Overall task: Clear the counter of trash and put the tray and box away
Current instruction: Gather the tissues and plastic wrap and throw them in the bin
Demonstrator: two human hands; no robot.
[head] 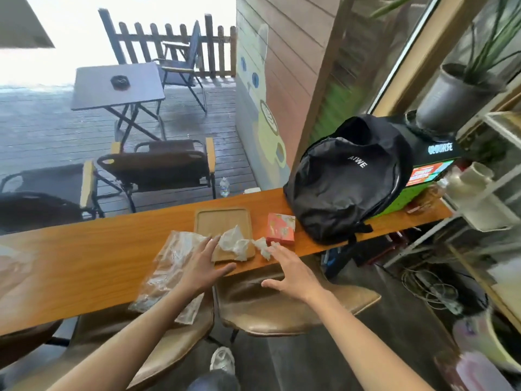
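Counter (84,258) held tray (222,221), tissues (234,241), plastic bag (172,263), pink box (281,228); left hand (204,263) and right hand (290,272) reached out with fingers spread, grasping nothing.

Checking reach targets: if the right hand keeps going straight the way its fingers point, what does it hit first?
Most likely the small crumpled tissue by the tray's corner; the right hand already has its fingertips at it. The pink box lies just beyond.

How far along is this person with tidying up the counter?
Barely begun; nothing looks done. The crumpled tissue sits on the wooden tray, another tissue beside it, and the plastic bag and pink box remain on the counter. The left hand and right hand reach toward the trash, holding nothing.
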